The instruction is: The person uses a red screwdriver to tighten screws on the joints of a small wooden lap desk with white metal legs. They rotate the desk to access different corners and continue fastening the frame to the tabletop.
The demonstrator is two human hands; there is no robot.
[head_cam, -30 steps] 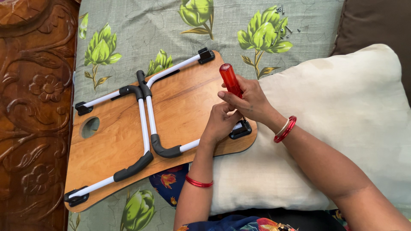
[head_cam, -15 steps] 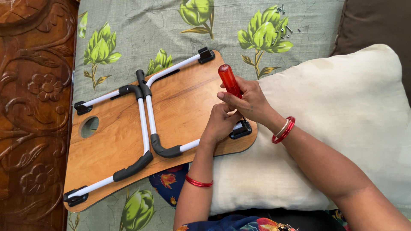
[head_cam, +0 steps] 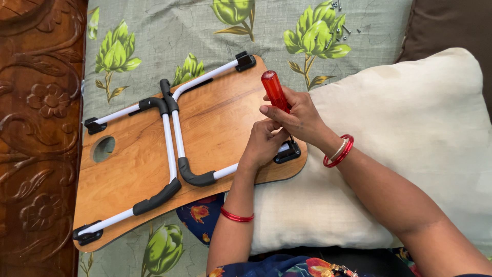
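On the upturned wooden tray (head_cam: 225,123), right hand (head_cam: 300,120) grips the red-handled screwdriver (head_cam: 274,91) upright over the black leg bracket (head_cam: 288,152) at the near corner. Left hand (head_cam: 264,143) pinches around the shaft near the tip. Keep the driver vertical, press down firmly, and steady the tray, which overhangs the cream pillow (head_cam: 410,133).

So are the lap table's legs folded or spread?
Folded: both white tube legs lie flat against the underside of the wooden lap table.
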